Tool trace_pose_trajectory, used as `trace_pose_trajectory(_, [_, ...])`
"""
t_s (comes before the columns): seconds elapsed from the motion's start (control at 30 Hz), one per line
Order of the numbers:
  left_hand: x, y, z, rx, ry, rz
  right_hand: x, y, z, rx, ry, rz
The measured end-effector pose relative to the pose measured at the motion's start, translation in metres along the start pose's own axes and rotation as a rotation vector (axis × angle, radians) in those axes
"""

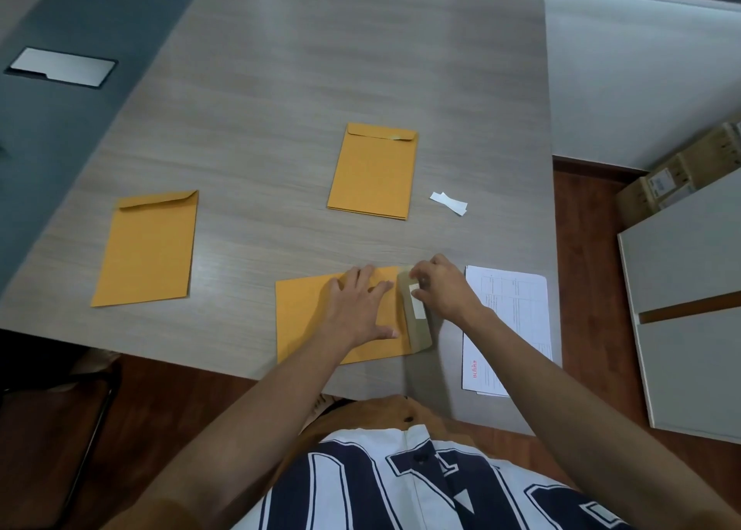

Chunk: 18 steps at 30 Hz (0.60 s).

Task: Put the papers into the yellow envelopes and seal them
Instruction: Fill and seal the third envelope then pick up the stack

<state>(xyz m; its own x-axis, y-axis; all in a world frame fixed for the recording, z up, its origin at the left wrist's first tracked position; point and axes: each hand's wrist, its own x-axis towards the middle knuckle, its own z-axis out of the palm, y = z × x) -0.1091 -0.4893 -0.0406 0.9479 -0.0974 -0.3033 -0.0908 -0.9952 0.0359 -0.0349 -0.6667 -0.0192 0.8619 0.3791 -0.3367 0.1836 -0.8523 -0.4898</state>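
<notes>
Left hand (357, 305): flat, fingers spread, pressing the near envelope (304, 321).
Right hand (441, 289): fingertips pinching, apparently, the white strip (419, 310) on the open flap (421, 335).

An office, most likely.
Wood-grain surface (320, 68), metal hatch plate (60, 66), printed forms (517, 305), grey cabinets (689, 265) alongside, cardboard cartons (681, 177) by the wall (641, 68).

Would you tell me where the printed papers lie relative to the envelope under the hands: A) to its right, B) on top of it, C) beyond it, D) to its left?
A: the printed papers lie flat to the right of the envelope, apart from it.
</notes>
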Motion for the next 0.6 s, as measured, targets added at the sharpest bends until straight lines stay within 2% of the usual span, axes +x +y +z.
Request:
trace_pose_trajectory(0.47, [0.004, 0.001, 0.0, 0.004, 0.005, -0.015, 0.005, -0.005, -0.003, -0.01, -0.051, -0.032])
trace_pose_trajectory(0.53, [0.005, 0.001, 0.001, -0.012, 0.006, -0.025, 0.005, -0.004, -0.008, 0.116, -0.015, 0.009])
trace_pose_trajectory(0.6, [0.007, 0.0, 0.0, -0.049, 0.008, -0.051, 0.006, -0.003, -0.016, 0.337, 0.124, 0.095])
